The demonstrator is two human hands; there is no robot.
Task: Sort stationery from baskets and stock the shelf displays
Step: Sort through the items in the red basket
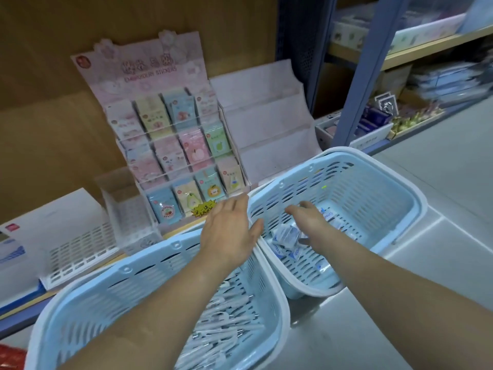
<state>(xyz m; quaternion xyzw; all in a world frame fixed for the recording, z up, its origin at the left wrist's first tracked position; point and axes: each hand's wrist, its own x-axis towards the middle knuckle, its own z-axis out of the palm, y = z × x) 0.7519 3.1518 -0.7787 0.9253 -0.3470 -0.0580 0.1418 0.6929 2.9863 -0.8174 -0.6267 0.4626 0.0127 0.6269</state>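
left hand (229, 231): flat and open over the near basket (112, 289) rim | right hand (310, 222): down in the far basket (373, 193) at the small packets (286, 236), can't tell if it holds one

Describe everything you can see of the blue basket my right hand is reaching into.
The basket is pale blue plastic with slotted walls and bottom and a thick white rim. It sits on a grey surface, its near left side pressed against the second basket. A few small white-and-blue packets lie in its bottom, and the right hand reaches down among them. Whether the left hand touches its rim is unclear.
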